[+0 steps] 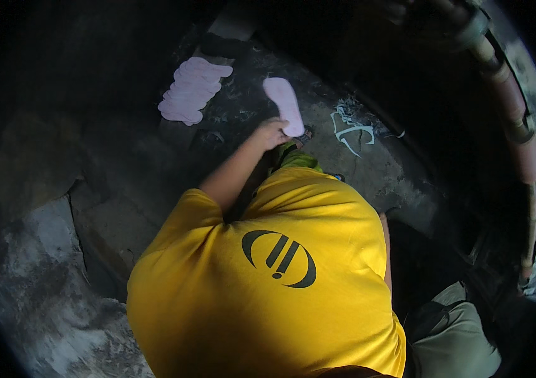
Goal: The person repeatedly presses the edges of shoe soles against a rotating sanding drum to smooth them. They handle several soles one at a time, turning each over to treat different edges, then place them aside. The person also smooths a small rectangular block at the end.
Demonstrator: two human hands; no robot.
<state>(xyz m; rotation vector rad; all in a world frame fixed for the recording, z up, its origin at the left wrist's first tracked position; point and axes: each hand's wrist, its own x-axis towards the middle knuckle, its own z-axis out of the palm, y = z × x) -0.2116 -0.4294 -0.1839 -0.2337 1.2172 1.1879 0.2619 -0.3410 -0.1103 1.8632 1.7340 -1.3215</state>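
My left hand [272, 133] reaches out ahead, its fingers closed on the heel end of a pale pink shoe insole [282, 101]. The insole points away from me, over the dark floor. Of my right arm, only a strip of skin [387, 242] shows beside my yellow shirt; the right hand is hidden. To the left of the held piece lies an overlapping row of similar pink insoles [190, 91].
Pale cut-out scraps [353, 133] lie on the floor [384, 167] to the right. Pipes [512, 101] run along the far right. A grey-green cloth-like thing [460, 337] is at lower right. A whitish, broken-edged surface [60, 277] lies at left.
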